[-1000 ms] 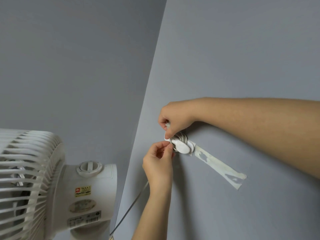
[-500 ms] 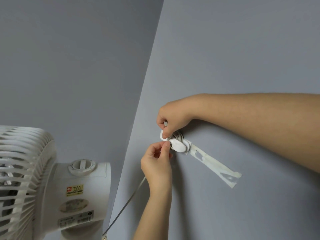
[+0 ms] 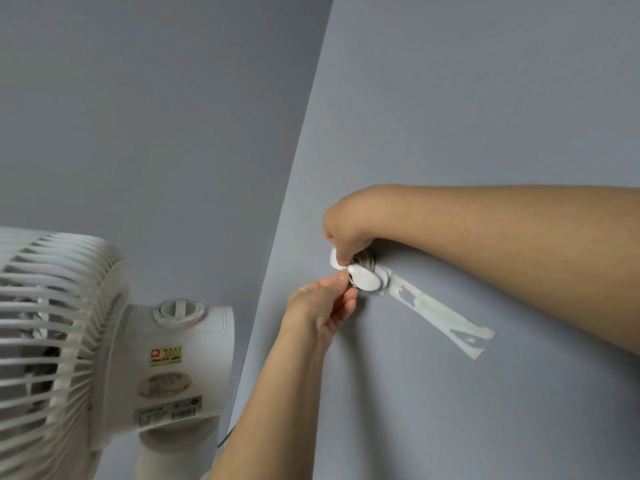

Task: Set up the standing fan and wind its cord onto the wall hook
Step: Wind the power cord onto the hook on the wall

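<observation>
Pinching cord [image 3: 363, 263] at hook [image 3: 363, 279], both hands

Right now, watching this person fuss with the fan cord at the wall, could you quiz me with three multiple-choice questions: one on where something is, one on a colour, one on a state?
1. Where is the fan?
A. To the left of the hands
B. Above the hook
C. To the right of the tape strip

2. What colour is the wall hook?
A. Black
B. White
C. Red

3. What is the cord at the hook like?
A. Cut in two
B. Hanging straight, unwound
C. Coiled around the hook

Answers:
1. A: the fan fills the lower left.
2. B: the hook's oval cap is white.
3. C: grey loops bunch behind the cap, between the right hand and the left hand.
</observation>
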Demonstrator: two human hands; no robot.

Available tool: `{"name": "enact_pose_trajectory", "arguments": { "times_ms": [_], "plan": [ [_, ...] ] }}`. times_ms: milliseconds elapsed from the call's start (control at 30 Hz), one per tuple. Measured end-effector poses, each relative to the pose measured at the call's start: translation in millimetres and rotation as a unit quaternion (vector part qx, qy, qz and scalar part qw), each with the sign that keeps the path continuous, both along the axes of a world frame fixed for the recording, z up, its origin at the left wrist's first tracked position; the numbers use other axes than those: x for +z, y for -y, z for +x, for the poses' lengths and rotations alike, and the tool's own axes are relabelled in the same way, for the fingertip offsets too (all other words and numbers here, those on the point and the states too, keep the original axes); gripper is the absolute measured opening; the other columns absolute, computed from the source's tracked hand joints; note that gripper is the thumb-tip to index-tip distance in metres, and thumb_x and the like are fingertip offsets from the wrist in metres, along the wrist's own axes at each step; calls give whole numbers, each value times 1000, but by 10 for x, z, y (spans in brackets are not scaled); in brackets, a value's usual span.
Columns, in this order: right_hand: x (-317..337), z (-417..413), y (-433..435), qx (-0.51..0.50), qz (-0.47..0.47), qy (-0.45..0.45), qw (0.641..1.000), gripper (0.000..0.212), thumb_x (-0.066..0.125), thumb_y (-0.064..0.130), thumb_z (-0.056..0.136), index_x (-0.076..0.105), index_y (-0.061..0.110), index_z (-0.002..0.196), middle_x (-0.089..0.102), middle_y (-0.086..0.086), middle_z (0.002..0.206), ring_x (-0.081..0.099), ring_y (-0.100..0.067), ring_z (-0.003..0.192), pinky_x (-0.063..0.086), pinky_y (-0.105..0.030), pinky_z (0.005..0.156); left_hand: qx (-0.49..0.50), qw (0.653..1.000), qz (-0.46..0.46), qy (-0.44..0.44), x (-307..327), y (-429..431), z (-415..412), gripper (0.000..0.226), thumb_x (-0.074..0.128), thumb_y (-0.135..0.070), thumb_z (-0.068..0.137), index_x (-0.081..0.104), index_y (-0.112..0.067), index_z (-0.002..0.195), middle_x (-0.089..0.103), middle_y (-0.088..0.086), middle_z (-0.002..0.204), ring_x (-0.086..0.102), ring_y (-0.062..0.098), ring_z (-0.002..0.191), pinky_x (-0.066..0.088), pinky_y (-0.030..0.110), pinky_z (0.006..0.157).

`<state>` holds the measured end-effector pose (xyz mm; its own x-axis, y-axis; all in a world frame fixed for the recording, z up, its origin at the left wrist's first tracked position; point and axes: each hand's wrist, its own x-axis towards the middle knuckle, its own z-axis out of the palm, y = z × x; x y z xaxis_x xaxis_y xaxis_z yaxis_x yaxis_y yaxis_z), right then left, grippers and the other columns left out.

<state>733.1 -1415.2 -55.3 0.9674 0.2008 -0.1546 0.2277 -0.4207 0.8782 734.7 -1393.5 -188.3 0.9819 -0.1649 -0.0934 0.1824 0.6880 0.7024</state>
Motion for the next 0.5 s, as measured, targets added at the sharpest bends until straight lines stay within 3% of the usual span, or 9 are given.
{"name": "enact_pose_trajectory", "arguments": {
  "times_ms": [33, 67, 133, 267, 333, 400, 433, 500],
  "plan": [
    [-14, -22, -23, -4, -19, -3, 1000, 38, 45, 34, 98, 58, 10, 125, 60, -5, 115, 45, -21, 82, 26, -19, 45, 4, 1000, -7, 0, -5, -1, -9, 9, 61, -7, 90, 62, -6, 81, 63, -2, 45, 58, 3, 37, 52, 15, 43],
    [-26, -28, -32, -8, -25, -3, 1000, 39, 44, 32, 98, 57, 9, 126, 59, -7, 112, 46, -22, 82, 27, -21, 46, 7, 1000, -11, 0, -4, 9, -19, 11, 60, -5, 91, 61, -6, 80, 63, -1, 45, 59, 3, 38, 52, 15, 43],
    [-28, -11, -60, -24, -2, -8, 1000, 35, 45, 30, 98, 59, 9, 122, 54, -4, 90, 46, -20, 67, 29, -25, 47, 9, 1000, -12, 0, -3, 5, -32, 12, 59, -4, 91, 60, -5, 79, 64, 0, 45, 60, 4, 38, 53, 15, 45],
    [101, 67, 24, -84, 118, -23, 989, 21, 43, 24, 93, 56, 12, 82, 50, -7, 73, 37, -19, 53, 29, -26, 48, -2, 1000, 4, -4, 51, -15, -42, 13, 59, -3, 91, 60, -4, 79, 63, 2, 44, 60, 5, 37, 53, 16, 43],
    [128, 48, 44, -82, 124, -23, 989, 21, 44, 22, 91, 53, 11, 75, 48, -6, 66, 38, -20, 53, 29, -26, 48, -4, 1000, 23, -9, 88, -36, -38, 11, 60, -3, 90, 60, -4, 79, 62, 2, 42, 59, 5, 35, 51, 16, 40],
    [102, 8, 14, -67, 83, -17, 994, 21, 43, 18, 93, 61, 8, 90, 57, -8, 79, 48, -22, 63, 30, -26, 48, -4, 999, 48, -9, 118, -60, -29, 8, 62, -3, 88, 60, -2, 81, 61, 3, 41, 58, 5, 34, 51, 16, 39],
    [69, 4, -2, -57, 63, -15, 996, 29, 41, 17, 94, 63, 4, 107, 61, -9, 95, 54, -25, 75, 31, -26, 49, -3, 998, 61, -6, 127, -71, -23, 8, 63, -3, 88, 60, -2, 81, 61, 3, 41, 57, 5, 33, 51, 16, 39],
    [-5, 18, -33, -36, 18, -15, 999, 35, 38, 16, 97, 57, 5, 125, 59, -9, 119, 53, -25, 91, 34, -24, 53, -2, 997, 83, 2, 141, -80, -11, 9, 63, -3, 88, 60, -1, 80, 60, 3, 40, 56, 5, 33, 51, 15, 40]
  ]
}}
